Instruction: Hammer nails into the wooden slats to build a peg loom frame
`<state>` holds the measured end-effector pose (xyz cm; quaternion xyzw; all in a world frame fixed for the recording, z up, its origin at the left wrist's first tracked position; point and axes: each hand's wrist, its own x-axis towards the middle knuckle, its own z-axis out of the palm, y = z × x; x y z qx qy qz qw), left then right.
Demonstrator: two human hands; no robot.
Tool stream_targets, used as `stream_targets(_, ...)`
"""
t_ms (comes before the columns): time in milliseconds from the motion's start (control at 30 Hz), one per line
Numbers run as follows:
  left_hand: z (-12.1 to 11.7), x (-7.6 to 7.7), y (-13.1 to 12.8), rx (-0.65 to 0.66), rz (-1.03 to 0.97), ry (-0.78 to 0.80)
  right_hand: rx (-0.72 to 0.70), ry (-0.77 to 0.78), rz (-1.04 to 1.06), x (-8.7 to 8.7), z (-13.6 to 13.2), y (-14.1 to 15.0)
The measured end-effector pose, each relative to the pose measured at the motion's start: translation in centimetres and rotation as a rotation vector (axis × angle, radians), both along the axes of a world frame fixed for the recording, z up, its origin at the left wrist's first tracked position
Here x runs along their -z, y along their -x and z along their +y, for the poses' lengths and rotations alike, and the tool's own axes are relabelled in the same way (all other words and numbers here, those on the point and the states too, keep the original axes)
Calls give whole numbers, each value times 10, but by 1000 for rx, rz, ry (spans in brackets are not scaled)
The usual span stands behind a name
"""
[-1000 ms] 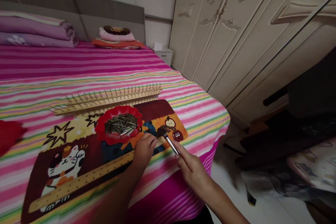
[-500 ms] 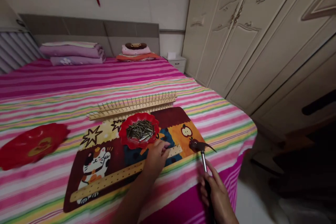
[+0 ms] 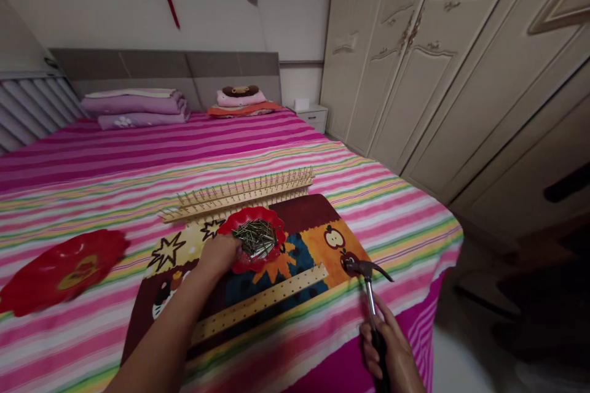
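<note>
My right hand [image 3: 389,338] is wrapped round the dark handle of a claw hammer [image 3: 370,285], its head above the right part of the patterned mat. My left hand [image 3: 222,253] is at the left rim of a scalloped red bowl [image 3: 240,265] that holds a heap of nails [image 3: 259,237]. Its fingers are mostly hidden, so I cannot tell whether it grips the rim or anything else. In front of the bowl lies a light wooden strip [image 3: 262,302] with rows of small holes, its left end behind my left forearm.
Behind the bowl, wooden strips [image 3: 244,194] bristle with upright nails. A red dish [image 3: 50,270] is on the striped bedspread at left. The patterned mat [image 3: 302,212] lies under the bowl. Folded bedding [image 3: 138,104] is at the headboard; a wardrobe [image 3: 387,61] stands right.
My left hand has moved left from above the holed strip to the bowl's left rim, uncovering the strip's right part. My right hand still holds the hammer. The view has shifted slightly.
</note>
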<state>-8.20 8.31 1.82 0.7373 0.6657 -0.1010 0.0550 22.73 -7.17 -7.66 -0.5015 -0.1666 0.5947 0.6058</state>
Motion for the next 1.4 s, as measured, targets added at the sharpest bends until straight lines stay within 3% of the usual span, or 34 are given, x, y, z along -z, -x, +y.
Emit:
stream_targets(133, -1, -3, 0, 73, -28, -5, 4, 14, 6, -3, 2, 2)
stream_targets(267, -4, -15, 17, 75, -93, 17, -4, 15, -4, -3, 4, 1)
stream_targets(333, -8, -22, 29, 21, -231, 16, -13, 14, -7, -3, 5, 0)
stream_targets(433, -17, -31, 35, -96, -610, -19, -16, 29, 14, -2, 5, -2)
stream_targets(533, -28, -34, 17, -193, -904, -21, -14, 27, 48, 2, 5, -3)
stream_targets(600, -35, -31, -6, -212, -996, 24, -17, 11, 59, 4, 6, -4)
stream_targets(767, -48, -6, -60, -241, -1170, 211, -39, -16, 45, 8, 7, -6)
stream_targets(933, -51, 13, -82, -363, -1435, 357, -28, -11, 42, 9, 8, -6)
stream_targets(1167, -45, 31, -102, -345, -1359, 257, -42, -16, 59, 10, 8, -9)
stream_targets(1400, -41, 45, -105, -187, -1071, 97, -57, -6, 59, 9, 8, -9)
